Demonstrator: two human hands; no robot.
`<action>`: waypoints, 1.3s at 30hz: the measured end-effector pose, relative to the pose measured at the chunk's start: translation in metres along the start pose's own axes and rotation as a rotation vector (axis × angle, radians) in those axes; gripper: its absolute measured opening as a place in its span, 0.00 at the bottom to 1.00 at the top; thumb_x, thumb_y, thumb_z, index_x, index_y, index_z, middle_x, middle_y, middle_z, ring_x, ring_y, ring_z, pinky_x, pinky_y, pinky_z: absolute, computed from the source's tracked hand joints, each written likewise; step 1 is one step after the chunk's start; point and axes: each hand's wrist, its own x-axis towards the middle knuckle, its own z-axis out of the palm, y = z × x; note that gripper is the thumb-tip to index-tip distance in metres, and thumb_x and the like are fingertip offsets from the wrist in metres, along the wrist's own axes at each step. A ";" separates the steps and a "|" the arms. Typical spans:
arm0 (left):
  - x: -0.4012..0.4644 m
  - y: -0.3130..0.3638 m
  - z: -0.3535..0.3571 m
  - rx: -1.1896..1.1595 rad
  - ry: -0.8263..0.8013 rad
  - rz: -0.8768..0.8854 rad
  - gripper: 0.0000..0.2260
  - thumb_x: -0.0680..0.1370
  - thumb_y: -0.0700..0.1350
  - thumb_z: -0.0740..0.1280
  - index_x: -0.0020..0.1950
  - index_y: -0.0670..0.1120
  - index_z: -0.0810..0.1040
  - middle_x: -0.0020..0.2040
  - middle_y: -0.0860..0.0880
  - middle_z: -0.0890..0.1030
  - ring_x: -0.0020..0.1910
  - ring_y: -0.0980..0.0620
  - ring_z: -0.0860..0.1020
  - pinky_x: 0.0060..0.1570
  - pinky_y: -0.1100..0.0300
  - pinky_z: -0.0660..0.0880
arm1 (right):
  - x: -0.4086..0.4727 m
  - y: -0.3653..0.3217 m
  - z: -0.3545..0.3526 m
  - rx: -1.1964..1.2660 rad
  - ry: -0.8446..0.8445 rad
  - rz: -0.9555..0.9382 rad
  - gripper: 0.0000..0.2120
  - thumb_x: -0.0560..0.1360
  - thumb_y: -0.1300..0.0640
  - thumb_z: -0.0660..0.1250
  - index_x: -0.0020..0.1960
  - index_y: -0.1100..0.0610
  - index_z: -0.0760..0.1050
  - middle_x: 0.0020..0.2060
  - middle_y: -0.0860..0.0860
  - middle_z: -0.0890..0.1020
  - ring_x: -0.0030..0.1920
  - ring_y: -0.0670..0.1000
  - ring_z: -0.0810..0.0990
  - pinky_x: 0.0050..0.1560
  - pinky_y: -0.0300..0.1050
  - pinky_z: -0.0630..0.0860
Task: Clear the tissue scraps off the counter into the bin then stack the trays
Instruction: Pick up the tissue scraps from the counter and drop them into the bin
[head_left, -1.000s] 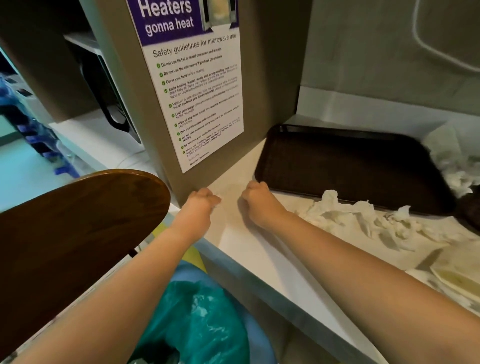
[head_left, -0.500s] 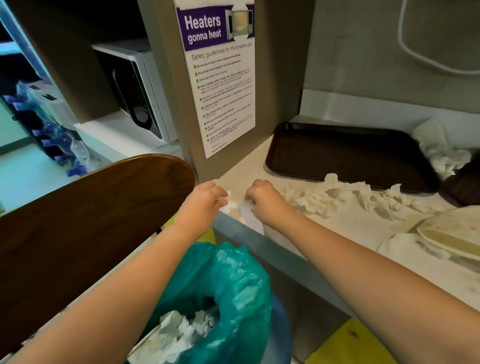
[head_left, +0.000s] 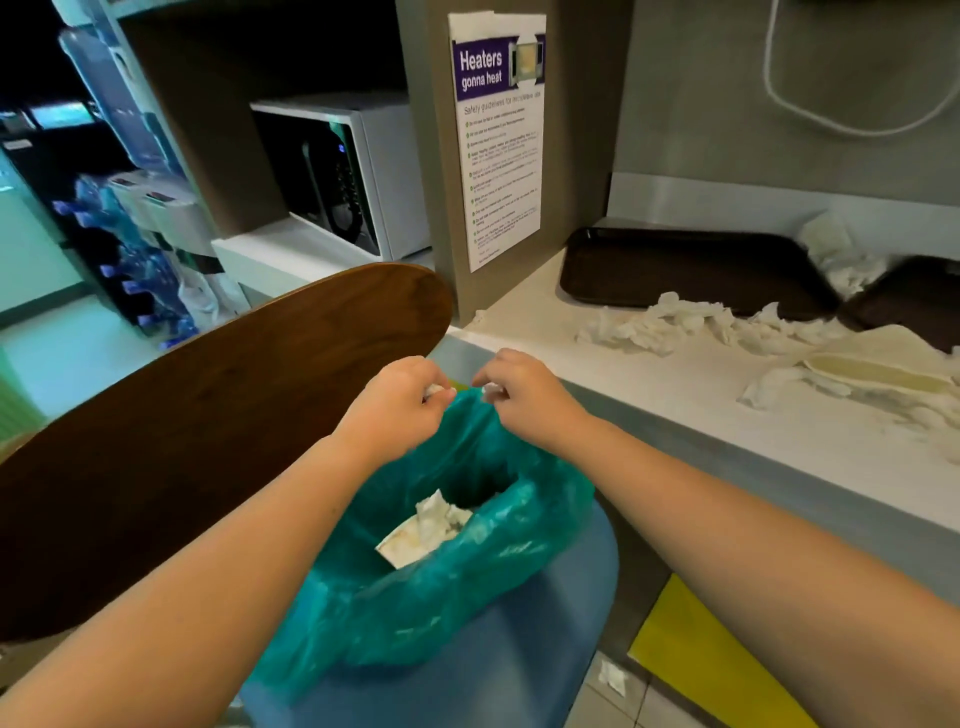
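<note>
A: We start at the fingers. Our left hand (head_left: 400, 405) has its fingertips pinched shut on a small white tissue scrap (head_left: 435, 389), at mid-frame.

B: And our right hand (head_left: 524, 397) does the same: thumb and fingers closed on another white scrap (head_left: 491, 389). The two hands are near each other, apart, above the far edge of the green bag (head_left: 467, 519).

A: That bag lines the blue bin (head_left: 519, 649) in the lower middle of the frame. Inside it we see crumpled tissue and a cream paper piece (head_left: 426, 525).

B: Further out, to the right, the white counter (head_left: 675, 410) carries a line of loose tissue scraps (head_left: 691, 325) along the near rim of a dark brown tray (head_left: 691, 270).

A: A second dark tray (head_left: 914, 301) sits at the right edge, partly cut off, with more tissue (head_left: 841, 257) between the two trays.

B: One scrap (head_left: 612, 678) lies on the floor by the bin, at the bottom of the frame. A brown wooden tabletop (head_left: 208, 415) fills the left.
</note>
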 end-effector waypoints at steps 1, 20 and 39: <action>-0.007 0.000 -0.003 -0.001 -0.013 0.011 0.05 0.76 0.45 0.65 0.46 0.44 0.79 0.40 0.52 0.74 0.41 0.53 0.72 0.44 0.58 0.69 | -0.006 -0.005 0.003 0.009 -0.013 -0.004 0.12 0.74 0.69 0.61 0.55 0.64 0.78 0.51 0.62 0.78 0.55 0.59 0.75 0.56 0.48 0.71; -0.037 -0.002 -0.014 0.050 -0.094 0.063 0.09 0.77 0.46 0.63 0.54 0.46 0.79 0.51 0.49 0.76 0.52 0.51 0.74 0.54 0.56 0.73 | -0.040 -0.022 -0.006 -0.068 -0.036 0.064 0.14 0.77 0.63 0.61 0.61 0.60 0.76 0.59 0.56 0.77 0.60 0.54 0.75 0.63 0.45 0.70; 0.100 0.064 0.063 0.007 -0.193 0.089 0.13 0.78 0.46 0.63 0.62 0.48 0.74 0.62 0.48 0.73 0.62 0.50 0.70 0.64 0.58 0.65 | -0.003 0.119 -0.079 -0.182 -0.003 0.334 0.18 0.77 0.66 0.58 0.67 0.58 0.71 0.65 0.55 0.72 0.66 0.55 0.68 0.68 0.46 0.66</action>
